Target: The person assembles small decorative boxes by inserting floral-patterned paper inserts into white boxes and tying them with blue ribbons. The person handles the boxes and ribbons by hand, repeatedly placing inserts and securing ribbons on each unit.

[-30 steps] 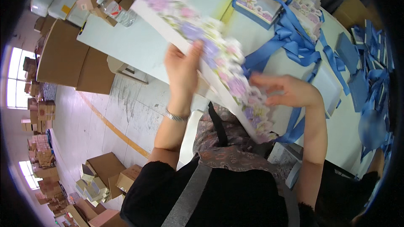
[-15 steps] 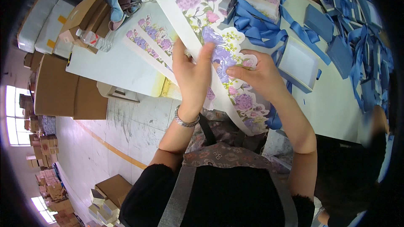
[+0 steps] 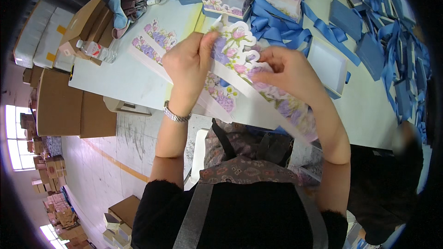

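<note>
A long paper strip with a scalloped, flower-printed edge [image 3: 240, 69] slants between my hands above the table. My left hand [image 3: 187, 64] is closed round its upper left end, thumb on top. Farther down the strip, my right hand [image 3: 290, 71] pinches its scalloped edge between thumb and fingers. The strip's lower end is blurred and hangs near the table's front edge. More flower-printed strips [image 3: 150, 48] lie on the table to the left, partly hidden by my left hand and forearm. Right of my right hand sits an open blue box with a white inside [image 3: 327, 67].
Flower-lined blue boxes [image 3: 226, 4] and coils of blue ribbon [image 3: 279, 27] occupy the back. Blue boxes with ribbons [image 3: 392, 41] are heaped at right, near another person's blurred hand [image 3: 408, 136]. A plastic bottle [image 3: 97, 50] and cardboard box [image 3: 80, 25] stand at left.
The strip has come down, and its upper end is lower. My left hand has shifted from the strip's middle to that end and closed round it. My right hand still pinches the strip.
</note>
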`<state>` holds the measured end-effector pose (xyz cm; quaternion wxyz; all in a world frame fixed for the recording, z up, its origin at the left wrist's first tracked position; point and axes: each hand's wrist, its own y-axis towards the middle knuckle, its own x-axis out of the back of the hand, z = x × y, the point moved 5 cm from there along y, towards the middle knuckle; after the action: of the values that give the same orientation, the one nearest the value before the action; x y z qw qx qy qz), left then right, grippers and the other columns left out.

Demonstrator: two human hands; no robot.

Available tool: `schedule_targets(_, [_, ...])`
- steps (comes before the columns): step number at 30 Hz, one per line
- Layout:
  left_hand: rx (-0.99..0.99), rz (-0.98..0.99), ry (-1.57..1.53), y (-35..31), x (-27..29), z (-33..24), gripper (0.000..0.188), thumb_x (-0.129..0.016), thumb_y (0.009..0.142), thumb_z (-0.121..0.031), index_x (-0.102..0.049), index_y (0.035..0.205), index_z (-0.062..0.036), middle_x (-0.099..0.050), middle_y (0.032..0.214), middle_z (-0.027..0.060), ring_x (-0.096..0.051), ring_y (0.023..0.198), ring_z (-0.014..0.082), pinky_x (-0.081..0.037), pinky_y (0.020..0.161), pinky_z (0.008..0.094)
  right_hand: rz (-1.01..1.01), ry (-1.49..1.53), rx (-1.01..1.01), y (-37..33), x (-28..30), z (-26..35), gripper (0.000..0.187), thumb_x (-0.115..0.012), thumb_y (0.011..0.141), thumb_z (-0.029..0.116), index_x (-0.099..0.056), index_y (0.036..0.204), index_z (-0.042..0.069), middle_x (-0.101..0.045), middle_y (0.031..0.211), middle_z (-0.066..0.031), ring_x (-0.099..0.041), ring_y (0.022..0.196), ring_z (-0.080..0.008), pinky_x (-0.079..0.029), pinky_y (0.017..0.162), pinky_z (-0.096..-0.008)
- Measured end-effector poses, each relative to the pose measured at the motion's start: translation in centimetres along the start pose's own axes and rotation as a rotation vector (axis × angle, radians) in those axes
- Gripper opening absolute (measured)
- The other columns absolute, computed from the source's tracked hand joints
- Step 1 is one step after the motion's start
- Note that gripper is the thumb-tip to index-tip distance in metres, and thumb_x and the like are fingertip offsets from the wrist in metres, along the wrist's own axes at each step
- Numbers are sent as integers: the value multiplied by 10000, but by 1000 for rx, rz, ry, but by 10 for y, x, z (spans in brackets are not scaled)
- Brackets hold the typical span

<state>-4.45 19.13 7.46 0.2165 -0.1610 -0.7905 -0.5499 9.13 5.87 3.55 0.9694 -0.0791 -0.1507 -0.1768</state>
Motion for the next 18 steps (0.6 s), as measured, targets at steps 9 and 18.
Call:
schedule_targets(9, [-316, -236, 534, 43, -6, -11, 299, -642, 825, -285, -631, 1073, -119, -614, 1029, 128, -577, 881, 297, -444, 742, 413, 164, 175, 138, 9, 14, -17, 259, -743, 782, 191, -591, 785, -19, -527, 605, -29, -515, 608, -28, -376, 512, -241])
schedule_targets(18, [-160, 303, -292, 4, -10, -33, 209, -715, 755, -168, -685, 934, -64, -676, 876, 82, -636, 737, 239, -513, 631, 307, 159, 396, 195, 19, 14, -6, 272, -714, 824, 231, -636, 849, -29, -599, 710, 0, -506, 613, -24, -379, 522, -209])
